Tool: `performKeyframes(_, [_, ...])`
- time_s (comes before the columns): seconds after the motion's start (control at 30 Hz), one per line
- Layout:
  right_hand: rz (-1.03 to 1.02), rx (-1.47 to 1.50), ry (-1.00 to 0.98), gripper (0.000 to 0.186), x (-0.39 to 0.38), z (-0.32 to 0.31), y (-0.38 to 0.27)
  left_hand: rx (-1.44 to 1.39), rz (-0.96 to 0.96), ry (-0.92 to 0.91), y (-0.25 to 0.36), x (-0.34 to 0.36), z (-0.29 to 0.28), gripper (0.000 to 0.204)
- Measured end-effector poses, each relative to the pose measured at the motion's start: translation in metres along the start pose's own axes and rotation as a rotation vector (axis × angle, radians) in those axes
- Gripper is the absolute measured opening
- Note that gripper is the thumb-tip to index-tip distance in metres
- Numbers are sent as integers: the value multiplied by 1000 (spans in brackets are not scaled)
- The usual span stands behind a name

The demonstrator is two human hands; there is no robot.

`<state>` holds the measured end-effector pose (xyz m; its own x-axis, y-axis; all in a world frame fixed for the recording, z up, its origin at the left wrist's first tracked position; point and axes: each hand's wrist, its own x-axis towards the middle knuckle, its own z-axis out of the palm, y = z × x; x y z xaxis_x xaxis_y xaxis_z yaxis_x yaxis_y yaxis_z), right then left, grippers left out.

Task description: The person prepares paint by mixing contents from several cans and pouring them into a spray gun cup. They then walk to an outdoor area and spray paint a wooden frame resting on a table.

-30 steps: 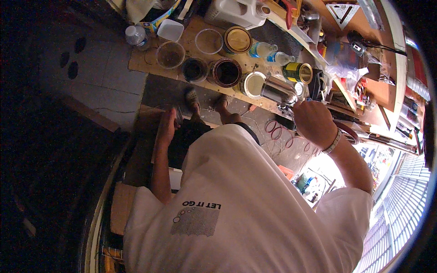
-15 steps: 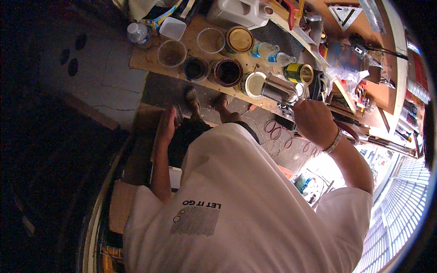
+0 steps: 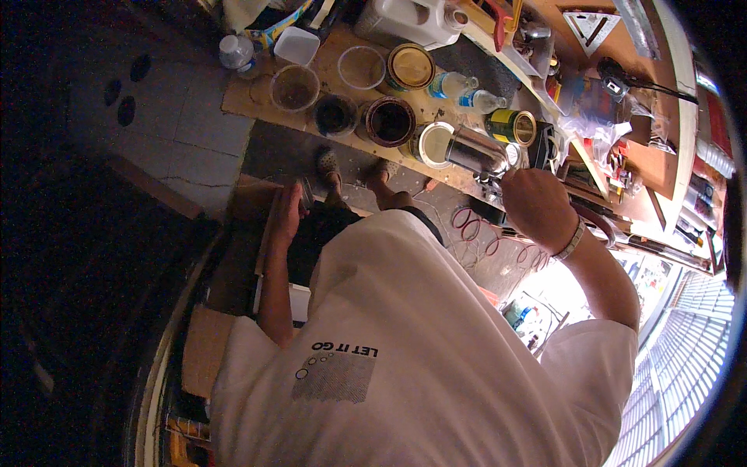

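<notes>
My right hand (image 3: 537, 204), with a bracelet at its wrist, is closed around the handle of a spray gun. The spray gun's shiny metal cup (image 3: 476, 152) lies tilted, its far end beside an open paint can (image 3: 433, 145) with a pale inside. Whether cup and can touch, I cannot tell. My left hand (image 3: 289, 212) hangs low at the left near my thigh, fingers closed on a clear, rounded thing (image 3: 306, 196), mostly hidden. Ahead stand a dark-red-stained can (image 3: 390, 122), a dark pot (image 3: 336, 116) and a clear tub (image 3: 295, 88).
Along the wooden bench (image 3: 247, 100) stand a lidded can (image 3: 410, 67), plastic bottles (image 3: 482, 100), a yellow-green tin (image 3: 510, 126) and a large jug (image 3: 411, 22). A red coiled hose (image 3: 469, 224) lies on the floor. Shelves with tools line the right.
Hardly anything differs. The view shifts very slightly, while both hands and the spray gun keep their places.
</notes>
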<state>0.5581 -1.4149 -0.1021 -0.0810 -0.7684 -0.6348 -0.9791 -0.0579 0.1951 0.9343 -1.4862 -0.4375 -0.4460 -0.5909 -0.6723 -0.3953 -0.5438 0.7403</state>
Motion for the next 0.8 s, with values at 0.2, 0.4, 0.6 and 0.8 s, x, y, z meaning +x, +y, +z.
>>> performKeyframes(0.2, [-15,2,11,14,-1,2,2,-134,-20,13,-10,3,6,45])
performKeyframes(0.4, [-51,6,49,13,-2,1,2,-131,-23,22,-10,1,8,44])
performKeyframes(0.6, [-24,1,19,13,-2,2,2,-95,27,74,1,-5,11,45])
performKeyframes(0.8, [11,1,-22,15,-3,1,1,-130,-10,75,5,-8,13,45])
